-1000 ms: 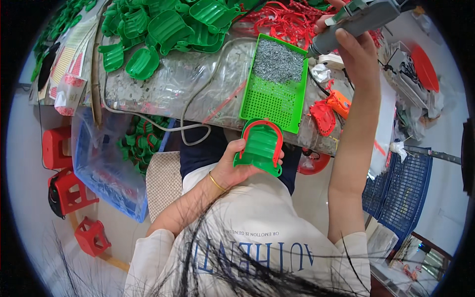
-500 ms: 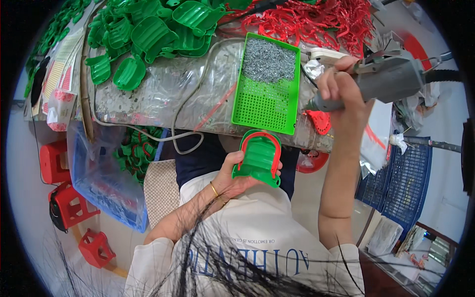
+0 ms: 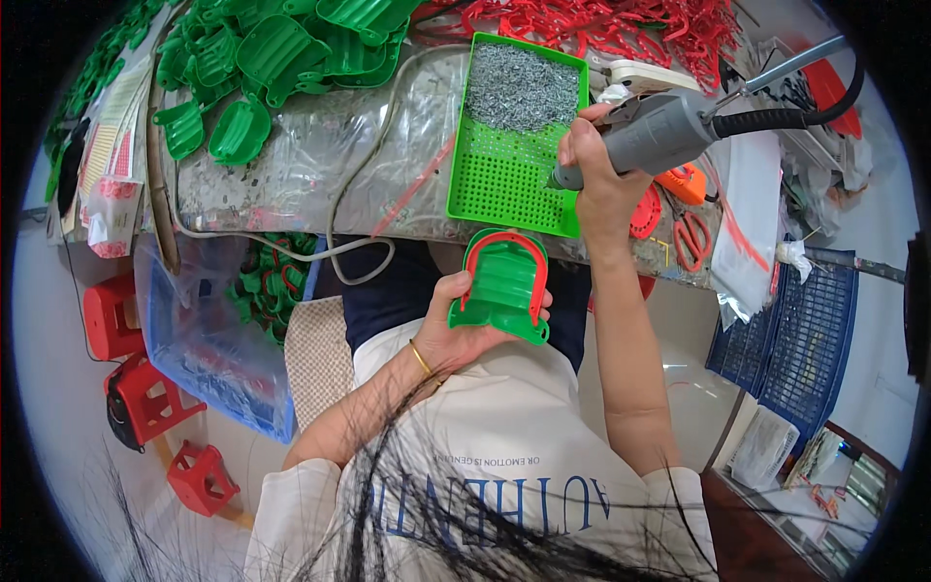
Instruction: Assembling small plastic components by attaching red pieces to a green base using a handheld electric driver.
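My left hand (image 3: 448, 320) grips a green ribbed plastic shell (image 3: 504, 276), holding it in front of my lap just off the table's near edge. A red U-shaped plastic band (image 3: 501, 236) lies around the shell's upper rim. With fingers wrapped round it, my right hand (image 3: 603, 184) holds a grey electric screwdriver (image 3: 659, 134) above the table. Its nose points left, over the right side of a bright green tray (image 3: 453, 189). Small silvery screws (image 3: 519, 89) fill the far part of that tray; perforated floor shows in the near part.
Green shells (image 3: 281, 53) are heaped at the far left, red bands (image 3: 601, 34) at the far right. A pale cable (image 3: 388, 145) crosses the table. Red-handled scissors (image 3: 691, 242) lie right of my forearm. On the floor stand a blue crate (image 3: 208, 364) and red stools (image 3: 202, 480).
My right hand has brought the screwdriver left and down, nearer the tray. My left hand still holds the shell with its band. The view has shifted slightly, uncovering the scissors.
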A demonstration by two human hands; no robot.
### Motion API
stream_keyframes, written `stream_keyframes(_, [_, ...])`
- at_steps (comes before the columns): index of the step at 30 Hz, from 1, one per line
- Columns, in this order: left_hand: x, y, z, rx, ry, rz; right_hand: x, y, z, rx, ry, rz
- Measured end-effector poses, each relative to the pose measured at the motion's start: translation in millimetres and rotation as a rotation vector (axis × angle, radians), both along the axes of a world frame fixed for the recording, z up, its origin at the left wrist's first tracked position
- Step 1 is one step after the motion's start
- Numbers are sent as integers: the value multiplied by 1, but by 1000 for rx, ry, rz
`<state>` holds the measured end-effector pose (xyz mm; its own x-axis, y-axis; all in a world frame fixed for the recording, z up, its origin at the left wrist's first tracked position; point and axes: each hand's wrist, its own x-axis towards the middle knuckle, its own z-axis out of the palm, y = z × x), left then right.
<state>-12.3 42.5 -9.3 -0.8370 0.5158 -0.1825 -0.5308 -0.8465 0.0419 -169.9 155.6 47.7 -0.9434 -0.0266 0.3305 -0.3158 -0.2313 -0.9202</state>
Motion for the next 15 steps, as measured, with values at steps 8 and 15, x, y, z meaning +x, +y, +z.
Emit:
stream_keyframes(8, [0, -1, -4, 19, -17, 12, -2, 0, -9, 58, 18, -7])
stream_keyframes(15, [-1, -2, -3, 33, -19, 32, -2, -1, -11, 69, 45, -18])
